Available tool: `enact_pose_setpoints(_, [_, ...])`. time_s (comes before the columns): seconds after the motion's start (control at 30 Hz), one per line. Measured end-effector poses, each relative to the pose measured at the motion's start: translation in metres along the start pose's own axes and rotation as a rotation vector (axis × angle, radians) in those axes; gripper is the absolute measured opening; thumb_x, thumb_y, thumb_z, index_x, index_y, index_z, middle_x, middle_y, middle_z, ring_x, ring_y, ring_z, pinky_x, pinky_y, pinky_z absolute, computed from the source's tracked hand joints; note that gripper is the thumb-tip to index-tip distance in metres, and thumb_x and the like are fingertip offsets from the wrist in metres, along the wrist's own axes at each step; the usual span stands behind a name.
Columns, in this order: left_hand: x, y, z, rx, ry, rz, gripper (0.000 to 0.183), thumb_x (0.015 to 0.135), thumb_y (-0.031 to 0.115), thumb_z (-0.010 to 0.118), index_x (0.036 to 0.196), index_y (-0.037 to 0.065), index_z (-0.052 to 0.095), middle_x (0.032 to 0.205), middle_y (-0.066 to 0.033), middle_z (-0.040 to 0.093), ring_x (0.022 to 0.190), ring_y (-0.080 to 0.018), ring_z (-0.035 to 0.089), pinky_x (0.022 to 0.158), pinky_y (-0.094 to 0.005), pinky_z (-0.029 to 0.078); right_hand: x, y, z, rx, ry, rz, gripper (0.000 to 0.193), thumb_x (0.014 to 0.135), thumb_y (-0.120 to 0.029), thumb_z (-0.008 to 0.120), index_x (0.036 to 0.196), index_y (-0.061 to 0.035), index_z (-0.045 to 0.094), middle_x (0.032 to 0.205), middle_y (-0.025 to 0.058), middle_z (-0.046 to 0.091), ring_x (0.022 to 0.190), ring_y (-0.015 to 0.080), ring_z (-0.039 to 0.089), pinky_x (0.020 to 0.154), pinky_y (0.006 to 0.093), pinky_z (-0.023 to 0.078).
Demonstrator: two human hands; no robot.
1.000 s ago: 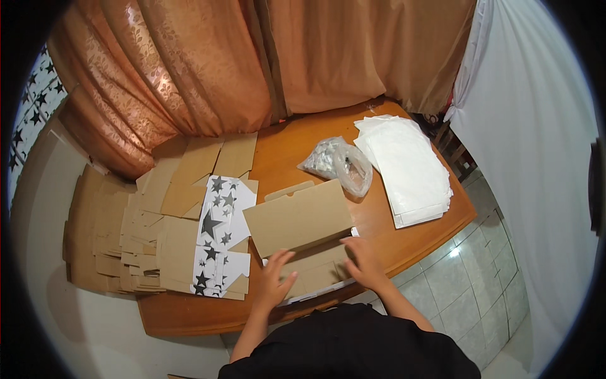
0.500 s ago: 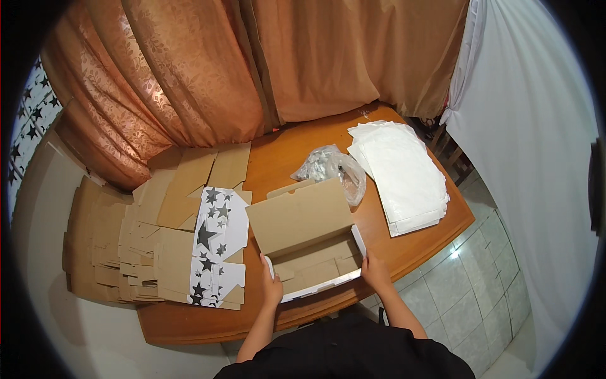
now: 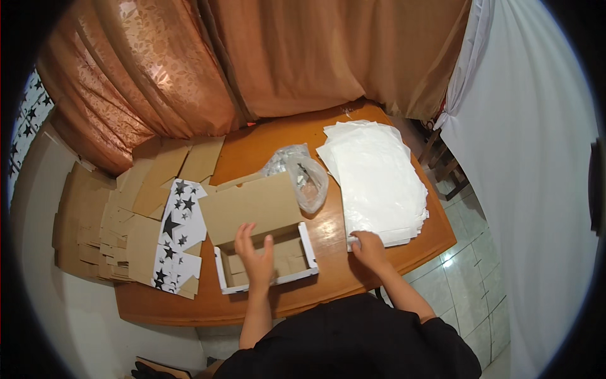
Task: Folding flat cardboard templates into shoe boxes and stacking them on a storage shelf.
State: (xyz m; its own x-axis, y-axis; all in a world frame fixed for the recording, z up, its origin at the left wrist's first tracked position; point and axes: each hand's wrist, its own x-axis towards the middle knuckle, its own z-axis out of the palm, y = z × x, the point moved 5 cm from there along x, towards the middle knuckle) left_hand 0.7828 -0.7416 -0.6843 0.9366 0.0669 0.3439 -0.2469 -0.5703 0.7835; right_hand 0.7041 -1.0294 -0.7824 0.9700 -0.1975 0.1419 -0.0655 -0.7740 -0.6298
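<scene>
Bench (image 3: pixel 328 278), one, brown wood, which I view from above through the head camera.

Box (image 3: pixel 291 276), one, white outside and brown within, its single lid (image 3: pixel 252 205) tilted up and back; it sits near the middle of the bench's near edge.

Grips, two. Left grip (image 3: pixel 257 260): fingers and thumb spread, over the box's inside; I cannot tell whether it touches the cardboard. Right grip (image 3: pixel 370 251): fingers bent, at the near left corner of the paper stack; I cannot tell whether it pinches a sheet.

Paper stack (image 3: pixel 379 183), one, white, layers uneven, lying along the bench's right edge; I cannot count its sheets.

Plastic bag (image 3: pixel 307 183), one, clear, contents indistinct, standing between the box lid and the paper stack, toward the far edge.

Cardboard pile (image 3: pixel 142 243), one, flat brown pieces covering the bench's left end, overlapped too closely for me to count.

Star-printed piece (image 3: pixel 177 237), one, white with dark stars, lying flat at the pile's right side, just left of the box.

White cloth (image 3: pixel 524 158), one, hanging beyond the right edge.
</scene>
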Motion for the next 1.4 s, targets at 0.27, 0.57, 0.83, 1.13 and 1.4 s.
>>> enact_pose_setpoints(0.27, [-0.045,0.065,0.13,0.016,-0.392,0.076,0.041,0.074,0.023,0.068,0.112,0.016,0.057,0.131,-0.0103,0.039,0.129,-0.0295,0.027,0.102,-0.0587,0.004,0.011,0.06,-0.022,-0.458,0.073,-0.064,0.042,0.07,-0.009,0.062,0.112,-0.0103,0.055,0.116,0.0124,0.052,0.117,0.0296,0.044,0.095,0.0609,0.028])
enact_pose_setpoints(0.57, [-0.057,0.062,0.181,0.13,-0.575,0.252,0.064,0.07,0.028,0.072,0.127,0.015,0.045,0.134,-0.0153,0.036,0.13,-0.0322,0.026,0.1,-0.0594,0.007,0.008,0.043,-0.053,-0.316,0.204,-0.176,0.019,0.076,-0.013,0.062,0.095,-0.0159,0.064,0.102,0.0023,0.06,0.112,0.0274,0.049,0.098,0.0645,0.02])
enact_pose_setpoints(0.83, [-0.007,0.099,0.131,-0.289,-0.581,0.576,0.027,0.075,0.003,0.061,0.098,0.016,0.066,0.101,-0.003,0.065,0.107,-0.0196,0.056,0.101,-0.0487,0.015,-0.011,-0.062,-0.149,-0.411,0.441,-0.135,0.041,0.072,-0.02,0.07,0.112,-0.0177,0.06,0.13,0.0058,0.045,0.13,0.0319,0.029,0.094,0.0734,0.003])
enact_pose_setpoints(1.13, [0.026,0.095,-0.028,-1.051,-0.19,0.213,0.013,0.083,0.011,0.066,0.09,0.0,0.065,0.082,-0.0028,0.064,0.075,-0.0123,0.058,0.071,-0.0255,0.045,-0.016,-0.083,-0.155,0.449,0.404,-0.076,0.075,0.064,-0.032,0.08,0.123,-0.0006,0.046,0.126,0.0143,0.046,0.122,0.027,0.038,0.106,0.0382,0.022])
enact_pose_setpoints(1.4, [0.057,0.057,-0.148,-0.791,0.313,0.238,0.022,0.088,0.02,0.062,0.095,-0.001,0.06,0.078,0.0005,0.058,0.065,-0.0037,0.047,0.059,-0.0171,0.038,-0.025,-0.164,-0.049,0.887,-0.065,0.008,0.02,0.088,-0.02,0.061,0.084,-0.0004,0.061,0.065,-0.0033,0.055,0.055,0.0023,0.045,0.048,0.0174,0.034])
